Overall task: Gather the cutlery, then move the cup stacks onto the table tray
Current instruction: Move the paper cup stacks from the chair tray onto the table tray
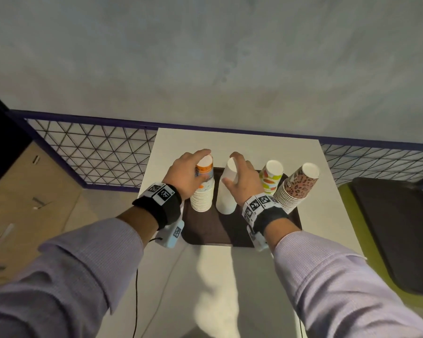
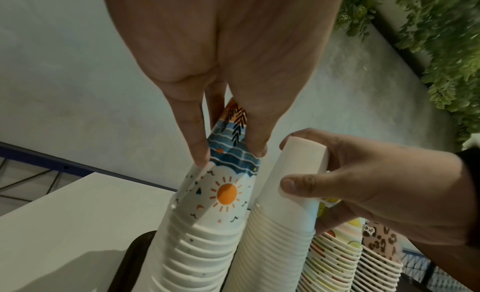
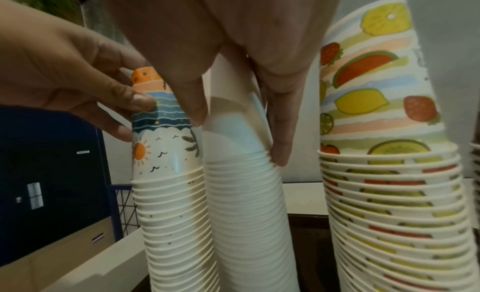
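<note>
Head view, bottom of frame: two lilac sleeves (image 1: pixel 340 284) w/ black wrist straps, reaching up-frame over white table (image 1: pixel 230 276). Mid-frame: dark brown tray (image 1: pixel 210 230) on table, four inverted cup stacks in a row at its far part. L hand (image 1: pixel 185 174) curled round top of sun-print stack (image 1: pixel 203 189), leftmost; R hand (image 1: pixel 242 184) curled round top of plain white stack (image 1: pixel 226 191) just beside it. Right of those, untouched: fruit-print stack (image 1: pixel 270 176), then leopard-print stack (image 1: pixel 298 186) at tray's right edge, leaning right. L wrist view adds what head view hides: thumb and fingers (image 2: pixel 197 144) pinch the sun cup's sides narrowly, on the blue wave band; R thumb pressed on white stack's top cup. R wrist view: fingers (image 3: pixel 279 149) reach down to the first rim of white stack; sun-print and white stacks touch or nearly so, can't tell which; fruit stack stands apart at right of frame. Farther: wire mesh panel (image 1: pixel 95 152) w/ blue frame behind table, grey wall (image 1: pixel 205 57) above. Left edge of head view: cardboard-coloured surface (image 1: pixel 34 191) w/ small pale items, poss. cutlery, too blurred to tell. Right edge: second dark tray (image 1: pixel 396 228) on green surface. Greenery (image 2: pixel 441 40) in upper right of L wrist view only.
</note>
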Available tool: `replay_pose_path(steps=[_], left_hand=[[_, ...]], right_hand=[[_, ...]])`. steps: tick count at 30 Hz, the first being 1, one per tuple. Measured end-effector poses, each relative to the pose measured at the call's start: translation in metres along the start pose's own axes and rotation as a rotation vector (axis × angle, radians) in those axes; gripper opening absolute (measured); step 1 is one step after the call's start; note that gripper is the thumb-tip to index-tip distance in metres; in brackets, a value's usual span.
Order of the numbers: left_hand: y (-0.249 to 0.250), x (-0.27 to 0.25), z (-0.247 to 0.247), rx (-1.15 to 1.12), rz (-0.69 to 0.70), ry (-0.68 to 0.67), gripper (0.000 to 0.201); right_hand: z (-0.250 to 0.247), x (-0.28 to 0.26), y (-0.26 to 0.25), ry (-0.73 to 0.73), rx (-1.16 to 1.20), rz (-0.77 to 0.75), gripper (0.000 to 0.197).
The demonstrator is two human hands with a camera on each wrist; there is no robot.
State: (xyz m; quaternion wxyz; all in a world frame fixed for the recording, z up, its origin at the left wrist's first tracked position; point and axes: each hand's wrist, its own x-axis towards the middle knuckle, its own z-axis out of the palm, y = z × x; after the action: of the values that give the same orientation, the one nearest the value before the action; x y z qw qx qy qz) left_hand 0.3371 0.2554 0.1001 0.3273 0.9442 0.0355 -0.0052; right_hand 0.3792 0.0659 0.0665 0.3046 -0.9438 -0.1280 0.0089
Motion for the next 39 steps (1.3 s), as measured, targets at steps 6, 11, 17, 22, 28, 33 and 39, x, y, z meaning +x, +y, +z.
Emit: replay_pose_path(steps=[6,11,17,22,28,33,39], left_hand=[[0.002,0.002,-0.001,0.009,0.006,-0.034,0.07],[0.012,0.005,-0.008,0.088,-0.014,-0.022,0.086],[0.072,0.004,-0.011,0.314,0.304,0.11,0.076],[0.1,0.012,0.019,0.547,0.239,-0.102,0.085],[0.104,0.021,0.034,0.557,0.159,-0.215,0.068],[0.102,0.025,0.036,0.501,0.133,-0.21,0.063],[0.101,0.028,0.036,0.516,0.128,-0.213,0.065]], right_hand=[[-0.01,-0.001,-0.007,-0.064,-0.016,0.003,0.078],[-0.05,-0.006,-0.009,0.056,0.025,-0.116,0.084],[-0.1,0.001,0.02,0.324,-0.17,-0.056,0.046],[-0.086,0.005,0.041,-0.081,-0.404,0.085,0.067],[-0.06,0.009,0.055,-0.137,-0.377,0.093,0.05],[-0.056,0.004,0.059,-0.126,-0.381,0.054,0.035],[-0.064,0.001,0.054,-0.163,-0.387,0.026,0.055]])
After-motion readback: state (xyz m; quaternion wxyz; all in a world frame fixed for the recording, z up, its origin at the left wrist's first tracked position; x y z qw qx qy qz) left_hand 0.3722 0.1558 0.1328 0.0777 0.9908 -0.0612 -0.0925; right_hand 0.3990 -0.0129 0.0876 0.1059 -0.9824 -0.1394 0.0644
